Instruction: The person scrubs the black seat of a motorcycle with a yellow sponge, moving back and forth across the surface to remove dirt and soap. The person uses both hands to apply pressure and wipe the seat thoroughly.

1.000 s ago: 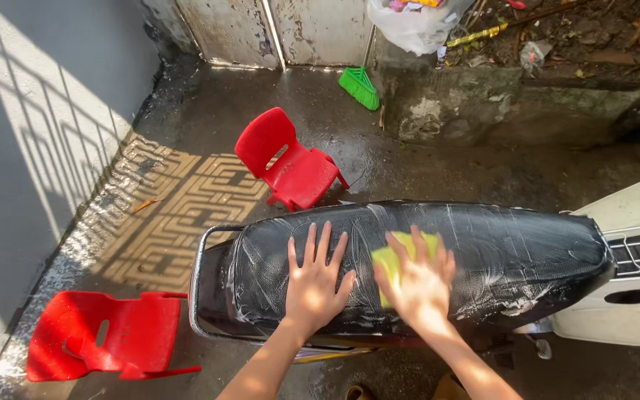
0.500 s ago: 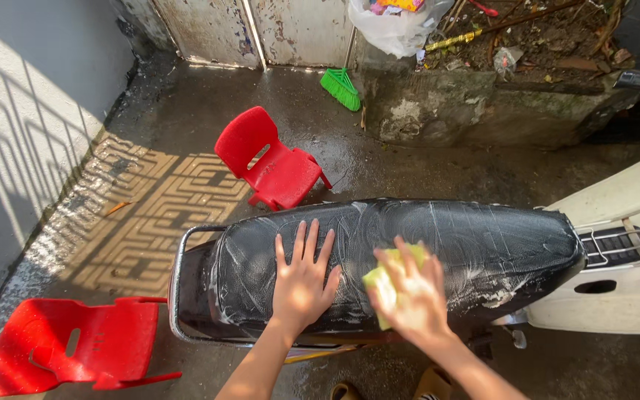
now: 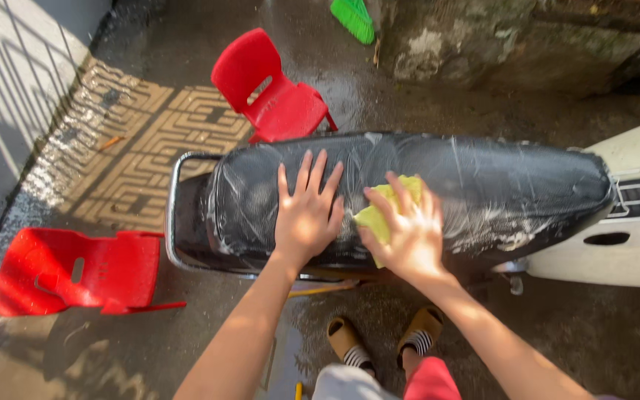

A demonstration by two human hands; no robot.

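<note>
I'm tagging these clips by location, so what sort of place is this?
Probably a small outdoor home yard: wet concrete floor, a scooter with a soapy black vinyl seat, red plastic child chairs, and a green bristle broom by a rough stone wall.

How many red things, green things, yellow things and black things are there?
Red: 2, the upright chair and the tipped-over chair
Green: 1, the broom head
Yellow: 1, the sponge under the right hand
Black: 1, the soapy scooter seat under the left hand
Total: 5
</note>
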